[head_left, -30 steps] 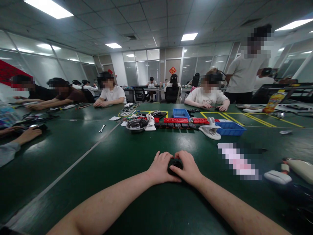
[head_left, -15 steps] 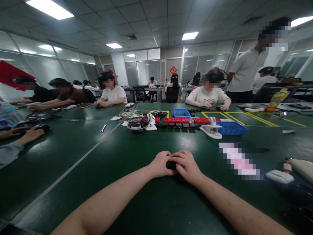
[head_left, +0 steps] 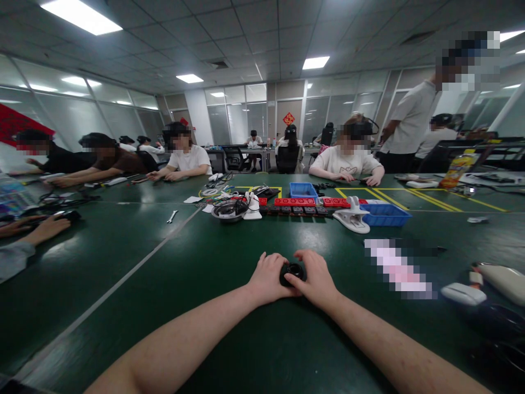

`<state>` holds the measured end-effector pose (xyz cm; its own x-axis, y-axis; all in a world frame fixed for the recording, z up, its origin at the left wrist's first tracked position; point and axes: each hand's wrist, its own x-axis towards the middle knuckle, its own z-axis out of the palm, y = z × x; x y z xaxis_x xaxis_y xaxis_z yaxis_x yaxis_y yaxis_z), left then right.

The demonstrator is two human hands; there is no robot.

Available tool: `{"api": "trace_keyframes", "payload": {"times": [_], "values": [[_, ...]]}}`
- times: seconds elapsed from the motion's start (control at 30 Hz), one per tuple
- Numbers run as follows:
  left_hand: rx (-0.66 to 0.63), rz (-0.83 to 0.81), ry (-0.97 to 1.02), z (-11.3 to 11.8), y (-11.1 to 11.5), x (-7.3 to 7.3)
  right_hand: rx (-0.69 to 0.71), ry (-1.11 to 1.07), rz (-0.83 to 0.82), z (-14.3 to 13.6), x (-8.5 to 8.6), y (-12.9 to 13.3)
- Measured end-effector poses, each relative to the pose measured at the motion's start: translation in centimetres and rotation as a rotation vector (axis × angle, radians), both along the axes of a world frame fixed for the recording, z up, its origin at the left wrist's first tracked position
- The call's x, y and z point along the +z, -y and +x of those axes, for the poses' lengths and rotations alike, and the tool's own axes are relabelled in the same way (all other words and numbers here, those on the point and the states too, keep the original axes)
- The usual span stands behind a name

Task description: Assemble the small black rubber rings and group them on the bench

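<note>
A small black round object [head_left: 293, 270] with a shiny ring on its top is between my hands, low over the green tabletop. I cannot tell exactly what it is. My left hand [head_left: 267, 278] is curled around its left side, thumb toward me. From the right, my right hand [head_left: 319, 277] grips it with the thumb across the near side and the fingers bent behind it. Parts of the object's sides are hidden by my fingers.
Ahead lie red power strips [head_left: 294, 202], a white clip stand [head_left: 353, 217], blue bins [head_left: 385, 214] and a metal bowl [head_left: 228, 211] of cables. A wrench [head_left: 172, 217] lies left; a white case [head_left: 463, 294] sits right. A co-worker's hand [head_left: 51, 227] is at far left.
My right hand's fingers have come off the top of the black object and spread to its far side, so its ring-shaped top now shows. The left hand stays around it.
</note>
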<state>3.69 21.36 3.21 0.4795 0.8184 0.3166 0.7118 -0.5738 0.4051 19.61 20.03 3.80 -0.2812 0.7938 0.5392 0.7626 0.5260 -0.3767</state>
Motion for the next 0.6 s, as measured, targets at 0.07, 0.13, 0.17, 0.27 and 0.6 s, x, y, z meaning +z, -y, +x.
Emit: {"api": "trace_keyframes", "payload": {"times": [0.07,0.13,0.17,0.27,0.6], "values": [[0.017,0.018,-0.006,0.1,0.0,-0.2,-0.009,0.026,-0.016,-0.1,0.0,-0.1],[0.031,0.032,-0.011,0.2,0.0,-0.3,-0.004,0.039,-0.027,-0.2,0.1,-0.1],[0.037,0.032,-0.01,0.2,0.0,-0.3,0.002,0.039,-0.031,-0.2,0.1,-0.1],[0.039,0.007,0.003,0.1,-0.1,-0.3,0.021,0.035,-0.035,-0.2,0.3,-0.1],[-0.164,-0.085,0.042,-0.5,-1.3,0.0,0.321,-0.068,-0.026,0.3,1.0,0.2]]}}
